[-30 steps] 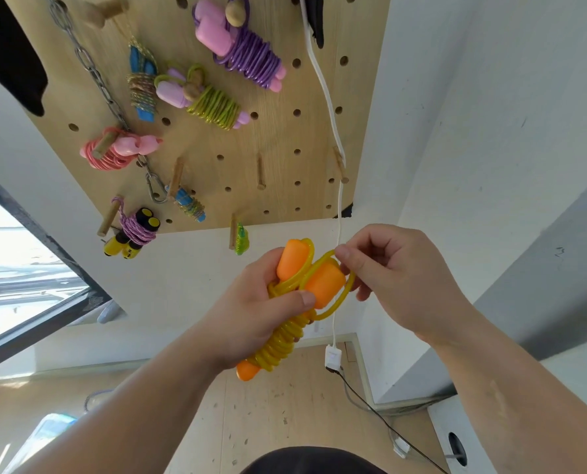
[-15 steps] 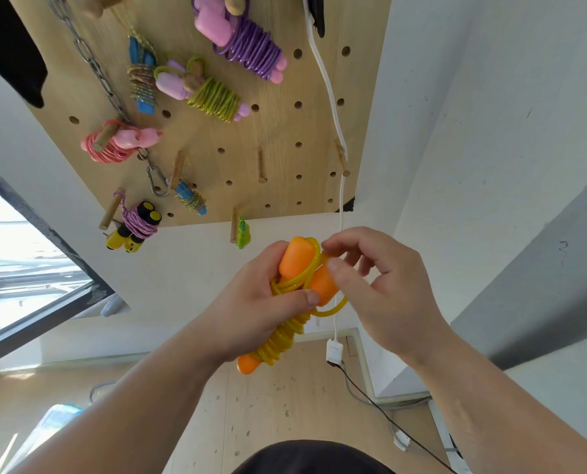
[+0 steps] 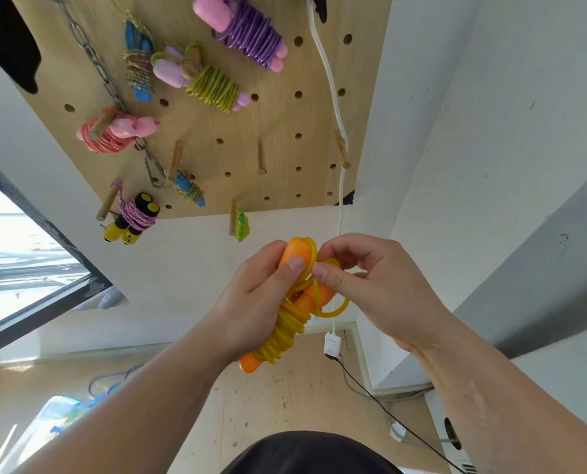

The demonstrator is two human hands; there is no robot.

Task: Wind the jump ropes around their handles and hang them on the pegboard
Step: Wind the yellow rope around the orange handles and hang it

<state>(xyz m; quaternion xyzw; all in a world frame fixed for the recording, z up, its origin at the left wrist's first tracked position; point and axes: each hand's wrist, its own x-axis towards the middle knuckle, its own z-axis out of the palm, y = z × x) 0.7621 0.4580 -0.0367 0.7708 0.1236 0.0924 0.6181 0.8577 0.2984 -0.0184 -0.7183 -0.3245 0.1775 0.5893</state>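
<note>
White walls (image 3: 490, 131) meet in a corner up ahead, and fixed there is the big pale wooden pegboard (image 3: 285, 114), already carrying a fair crop of wound ropes: a purple-corded bundle with pink handles (image 3: 247, 35) up top, a green-corded one with lilac handles (image 3: 210, 83) below it, a coral-pink bundle (image 3: 114, 133) out on the left, and a white flat cable (image 3: 333, 97) trailing down the right side. Down in front, well short of the board, both arms are raised. The person's left hand (image 3: 254, 302) is wrapped firmly round the yellow plastic jump rope with orange handles (image 3: 285, 330), thumb clamped across the top of the handles, fingers out of sight behind. The right hand (image 3: 370, 278) is nearly closed, thumb and forefinger pinching the cord right at the handle tips, and a loose yellow loop (image 3: 334, 313) hangs out beneath it, not yet tucked. This looks like the finishing tuck of the wind. The bundle should be light, the cord springy and rather slick, so it will likely want to uncoil if the left grip eases. It is best held across coils and handles together, and hung by a snug loop. And look, a bare wooden peg (image 3: 260, 159) stands free mid-board, a likely home for it.
</note>
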